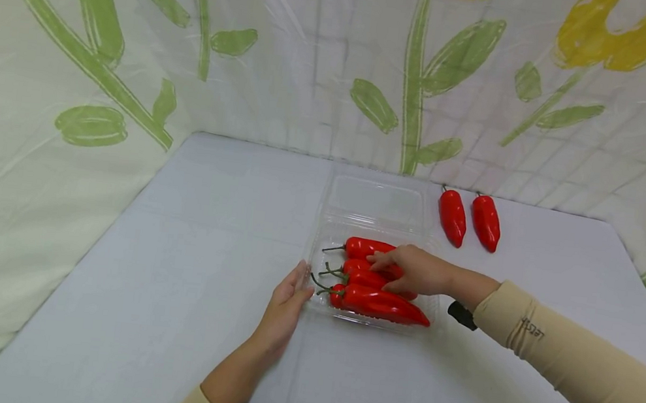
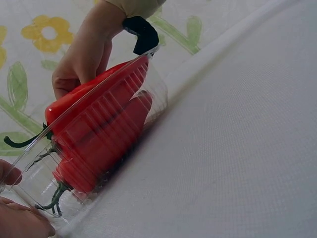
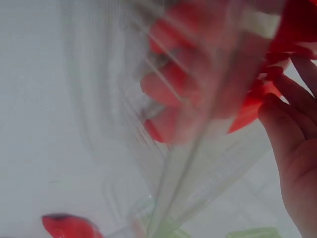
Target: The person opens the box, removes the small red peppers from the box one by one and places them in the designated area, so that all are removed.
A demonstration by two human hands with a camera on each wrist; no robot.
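A hinged clear plastic container (image 1: pixel 340 316) lies on the table with its lid (image 1: pixel 376 198) folded back. Several glossy red peppers (image 1: pixel 380 303) with green stems lie in it, stems toward the left. My left hand (image 1: pixel 282 309) grips the container's left side, thumb at the rim. From the right, my right hand (image 1: pixel 424 271) reaches over the container, thumb and fingers around a red pepper (image 1: pixel 365 278) in the middle. In the left wrist view, peppers (image 2: pixel 101 148) show through the ribbed wall. The right wrist view is blurred by clear plastic in front.
Two more red peppers (image 1: pixel 452 218) lie side by side beyond the container, to its right, near the table's back edge. White cloth covers the table (image 1: pixel 174 265). A flower-printed curtain (image 1: pixel 290 60) hangs along the back and left.
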